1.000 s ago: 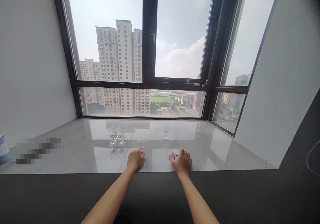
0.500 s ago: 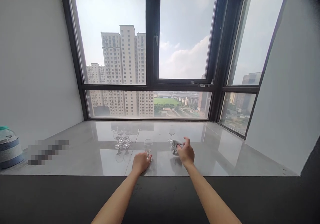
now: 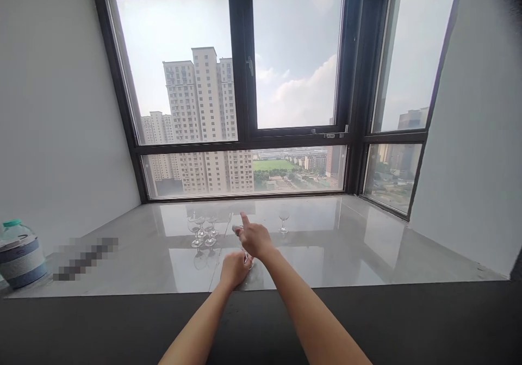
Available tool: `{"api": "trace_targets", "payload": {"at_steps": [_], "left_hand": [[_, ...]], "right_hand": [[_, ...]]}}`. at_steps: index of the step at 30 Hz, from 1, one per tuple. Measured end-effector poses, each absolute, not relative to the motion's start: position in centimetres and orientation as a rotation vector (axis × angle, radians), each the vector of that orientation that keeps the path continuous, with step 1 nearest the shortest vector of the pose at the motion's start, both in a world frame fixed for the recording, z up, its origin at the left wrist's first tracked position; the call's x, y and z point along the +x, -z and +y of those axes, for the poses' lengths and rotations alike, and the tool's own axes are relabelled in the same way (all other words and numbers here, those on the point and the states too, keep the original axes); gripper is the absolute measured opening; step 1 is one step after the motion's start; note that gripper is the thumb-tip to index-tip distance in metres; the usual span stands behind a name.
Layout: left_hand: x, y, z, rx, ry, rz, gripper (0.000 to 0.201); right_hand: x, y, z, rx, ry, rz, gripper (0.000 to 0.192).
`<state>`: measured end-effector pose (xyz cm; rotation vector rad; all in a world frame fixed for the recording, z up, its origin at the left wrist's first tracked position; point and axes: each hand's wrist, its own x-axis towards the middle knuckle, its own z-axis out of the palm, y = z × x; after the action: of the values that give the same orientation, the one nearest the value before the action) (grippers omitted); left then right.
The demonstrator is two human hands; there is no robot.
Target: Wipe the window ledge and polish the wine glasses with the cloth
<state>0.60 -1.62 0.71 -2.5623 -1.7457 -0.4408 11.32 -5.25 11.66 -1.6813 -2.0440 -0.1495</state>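
Window [image 3: 228, 93] is filling the far wall at 12 o'clock, with the glossy tabletop [image 3: 367, 251] lying under it and a water jug [image 3: 20, 253] sitting at 9 o'clock. Left hand [image 3: 234, 268] is closing around the foot of a wine glass [image 3: 247, 257] at centre; right hand [image 3: 253, 239] is covering its bowl, forefinger sticking out, any cloth hidden. Clustered glasses [image 3: 203, 228] are standing at 11 o'clock of the hands, a lone glass [image 3: 283, 219] at 1 o'clock.

Left hand [image 3: 234, 268] curled low, right hand [image 3: 253, 240] just above, forefinger extended.
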Motion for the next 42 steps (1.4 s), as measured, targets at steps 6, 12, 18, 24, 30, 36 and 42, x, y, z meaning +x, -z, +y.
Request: {"api": "trace_targets", "payload": {"at_steps": [6, 12, 18, 24, 30, 36, 42], "left_hand": [[0.7, -1.3, -2.0, -2.568, 0.421, -1.783, 0.037], [0.7, -1.3, -1.8, -2.585, 0.427, -1.787, 0.036], [0.7, -1.5, -1.7, -2.621, 0.5, -1.751, 0.037], [0.7, -1.8, -2.0, -2.661, 0.533, -1.767, 0.036], [0.7, -1.7, -2.0, -2.661, 0.569, -1.785, 0.037], [0.6, -1.1, -1.7, -2.718, 0.624, -1.756, 0.035], [0.7, -0.8, -1.2, -2.709, 0.552, -1.855, 0.031]], "right_hand": [[11.5, -12.5, -5.7, -1.647, 0.118, -2.179, 0.067], [10.1, -13.6, -5.3, -1.726, 0.087, -2.25, 0.073], [9.0, -12.8, -5.1, -1.89, -0.025, -2.234, 0.078], [8.7, -12.1, -4.3, -1.911, -0.023, -2.182, 0.078], [9.0, -11.6, -3.4, -1.88, -0.01, -2.214, 0.079], [9.2, -11.3, -3.0, -1.816, 0.027, -2.268, 0.072], [9.5, -10.9, -3.6, -1.748, 0.115, -2.253, 0.068]]}}
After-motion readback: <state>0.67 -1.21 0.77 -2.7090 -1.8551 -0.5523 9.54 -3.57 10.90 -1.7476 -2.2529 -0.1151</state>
